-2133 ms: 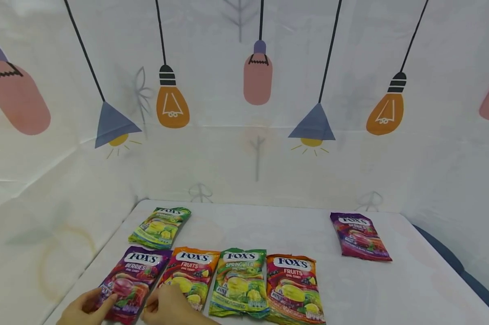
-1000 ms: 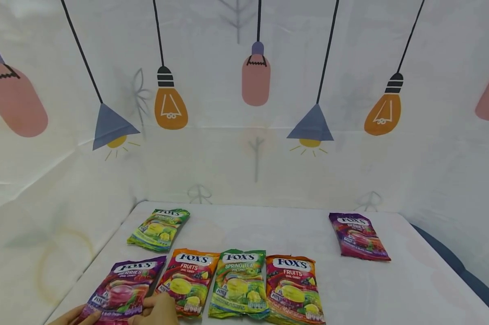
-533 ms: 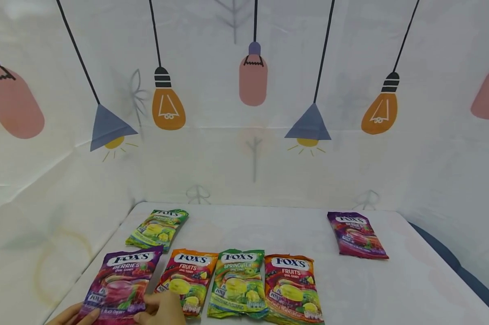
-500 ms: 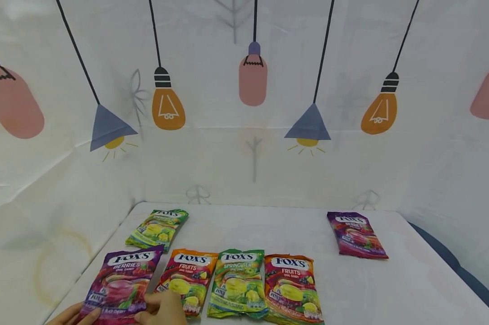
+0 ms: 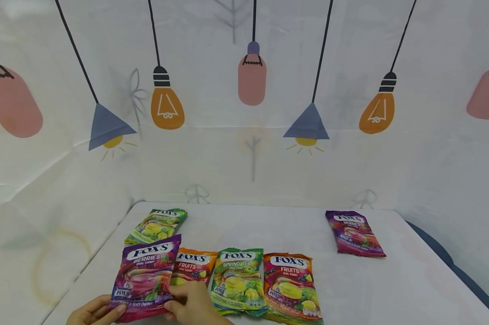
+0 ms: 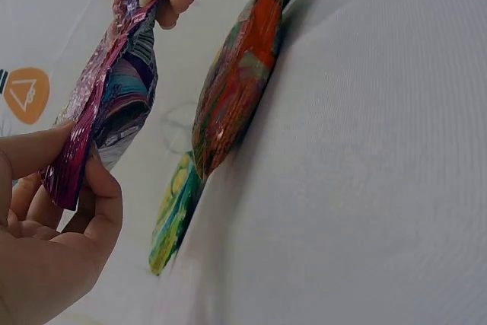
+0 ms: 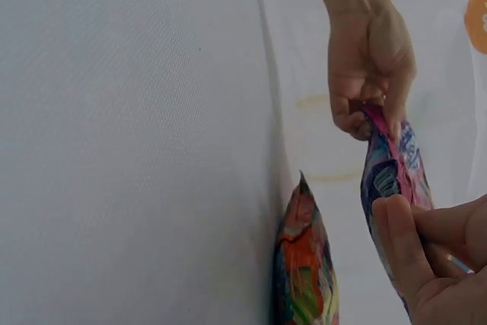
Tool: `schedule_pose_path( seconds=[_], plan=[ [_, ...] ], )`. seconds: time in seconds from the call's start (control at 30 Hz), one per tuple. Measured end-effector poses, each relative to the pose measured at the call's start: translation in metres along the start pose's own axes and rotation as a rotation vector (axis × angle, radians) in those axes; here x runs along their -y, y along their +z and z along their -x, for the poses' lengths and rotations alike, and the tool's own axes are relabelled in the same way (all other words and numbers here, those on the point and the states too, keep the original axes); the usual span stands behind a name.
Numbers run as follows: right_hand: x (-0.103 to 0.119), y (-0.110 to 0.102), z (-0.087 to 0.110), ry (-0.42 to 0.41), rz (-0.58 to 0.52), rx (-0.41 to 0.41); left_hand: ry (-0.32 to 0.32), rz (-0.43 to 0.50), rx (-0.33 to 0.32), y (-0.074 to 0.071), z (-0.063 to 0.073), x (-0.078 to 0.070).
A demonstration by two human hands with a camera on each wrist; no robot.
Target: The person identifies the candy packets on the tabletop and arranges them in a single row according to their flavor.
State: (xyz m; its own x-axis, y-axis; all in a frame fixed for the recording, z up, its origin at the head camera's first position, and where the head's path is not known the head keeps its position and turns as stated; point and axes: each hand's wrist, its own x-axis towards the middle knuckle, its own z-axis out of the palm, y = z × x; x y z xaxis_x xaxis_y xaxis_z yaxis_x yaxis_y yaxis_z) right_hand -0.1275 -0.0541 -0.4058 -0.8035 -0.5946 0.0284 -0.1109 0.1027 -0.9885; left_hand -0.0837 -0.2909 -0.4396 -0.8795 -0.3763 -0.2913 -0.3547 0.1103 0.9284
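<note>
A purple Fox's Berries candy bag (image 5: 145,275) is held up over the near left of the table, its printed front facing me. My left hand (image 5: 96,311) pinches its lower left corner between thumb and fingers. At the lower right edge my right hand (image 5: 193,302) grips it the same way. In the left wrist view the lifted bag (image 6: 99,104) hangs apart from the table, its back partly showing. The right wrist view has both hands on the bag (image 7: 388,169). Behind it, a red Fruits bag (image 5: 193,268) is partly covered by the bag and my right hand.
Beside the Fruits bag lie a green Spring Tea bag (image 5: 238,280) and another Fruits bag (image 5: 291,286), forming a row. A second green bag (image 5: 159,223) lies at the back left of the white table (image 5: 362,289). Another Berries bag (image 5: 355,234) lies at the back right.
Both hands have raised the Berries bag off the table, then carried it to the right, so it now overlaps the left Fruits bag. The other bags have stayed in place.
</note>
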Motion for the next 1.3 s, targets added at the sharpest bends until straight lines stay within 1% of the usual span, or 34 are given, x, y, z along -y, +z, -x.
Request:
schedule_pose_path(
  seconds=[0.1, 0.2, 0.27, 0.37, 0.5, 0.57, 0.6, 0.67, 0.73, 0.8, 0.83, 0.9, 1.0, 1.07, 1.13, 1.2, 1.3],
  plan=[
    [0.001, -0.012, 0.006, -0.052, 0.035, 0.003, 0.032, -0.012, 0.009, 0.011, 0.005, -0.007],
    [0.001, -0.022, 0.011, -0.077, 0.053, 0.005, 0.059, -0.028, 0.029, 0.021, 0.008, -0.012],
    [0.001, -0.028, 0.014, -0.089, 0.056, -0.002, 0.083, -0.047, 0.045, 0.026, 0.009, -0.014],
    [-0.001, -0.035, 0.018, -0.114, 0.068, -0.019, 0.103, -0.058, 0.07, 0.035, 0.011, -0.018],
    [-0.004, -0.045, 0.024, -0.152, 0.101, -0.048, 0.154, -0.045, 0.131, 0.045, 0.013, -0.023],
    [-0.006, -0.05, 0.027, -0.185, 0.125, -0.064, 0.185, -0.03, 0.176, 0.049, 0.013, -0.025],
    [-0.007, -0.052, 0.029, -0.196, 0.13, -0.071, 0.212, -0.023, 0.201, 0.051, 0.014, -0.026],
    [-0.009, -0.056, 0.032, -0.231, 0.143, -0.083, 0.238, -0.012, 0.241, 0.055, 0.014, -0.028],
    [-0.01, -0.061, 0.036, -0.27, 0.167, -0.095, 0.25, -0.001, 0.287, 0.058, 0.015, -0.03],
    [-0.01, -0.065, 0.04, -0.291, 0.186, -0.106, 0.256, -0.003, 0.314, 0.062, 0.015, -0.031],
    [-0.011, -0.067, 0.042, -0.298, 0.203, -0.112, 0.246, 0.0, 0.323, 0.065, 0.016, -0.032],
    [-0.011, -0.07, 0.046, -0.28, 0.2, -0.121, 0.236, 0.015, 0.337, 0.069, 0.016, -0.033],
    [-0.012, -0.075, 0.051, -0.211, 0.141, -0.122, 0.255, 0.035, 0.352, 0.077, 0.016, -0.035],
    [-0.012, -0.078, 0.054, -0.183, 0.104, -0.121, 0.261, 0.072, 0.384, 0.082, 0.016, -0.036],
    [-0.013, -0.082, 0.057, -0.176, 0.091, -0.122, 0.267, 0.094, 0.417, 0.086, 0.016, -0.037],
    [-0.015, -0.086, 0.059, -0.196, 0.097, -0.119, 0.254, 0.117, 0.444, 0.09, 0.017, -0.038],
    [-0.016, -0.093, 0.064, -0.223, 0.104, -0.122, 0.245, 0.117, 0.452, 0.097, 0.018, -0.038]
  ],
)
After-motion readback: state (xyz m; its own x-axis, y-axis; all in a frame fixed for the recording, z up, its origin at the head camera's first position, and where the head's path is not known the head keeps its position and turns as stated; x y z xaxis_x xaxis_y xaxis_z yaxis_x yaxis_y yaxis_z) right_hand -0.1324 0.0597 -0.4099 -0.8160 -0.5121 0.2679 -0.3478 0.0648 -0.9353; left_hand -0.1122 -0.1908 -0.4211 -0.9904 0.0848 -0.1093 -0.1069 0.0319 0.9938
